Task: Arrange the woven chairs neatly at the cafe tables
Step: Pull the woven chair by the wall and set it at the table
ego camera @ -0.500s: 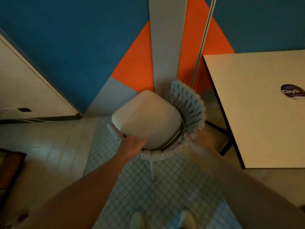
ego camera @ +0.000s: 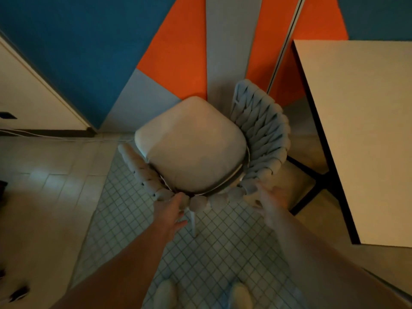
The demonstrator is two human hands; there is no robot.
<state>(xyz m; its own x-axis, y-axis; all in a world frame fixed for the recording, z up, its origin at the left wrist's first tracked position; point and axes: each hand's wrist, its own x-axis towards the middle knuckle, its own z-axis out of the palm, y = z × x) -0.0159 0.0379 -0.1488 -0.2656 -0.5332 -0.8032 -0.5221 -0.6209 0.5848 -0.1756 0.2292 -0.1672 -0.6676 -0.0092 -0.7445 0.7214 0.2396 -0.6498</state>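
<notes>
A grey woven chair (ego camera: 263, 130) with a pale seat cushion (ego camera: 191, 148) stands just in front of me, its curved back towards me and the table. My left hand (ego camera: 171, 210) holds the near rim of the woven back, fingertips at the rim and thumb spread below. Blurred by motion, my right hand (ego camera: 267, 199) grips the rim on the right, close to the table leg. The cafe table (ego camera: 367, 130), pale-topped with a dark edge, stands at the right.
A blue, orange and grey wall (ego camera: 89, 52) lies right behind the chair, with a thin metal strip (ego camera: 287, 41) running up it. The black table leg (ego camera: 312, 181) reaches towards the chair's right side. Small-tiled floor (ego camera: 211, 264) and my shoes (ego camera: 166, 295) lie below.
Both hands have slid slightly towards me on the rim, and the left fingers no longer reach over to the cushion. The table has shifted to the right in view.
</notes>
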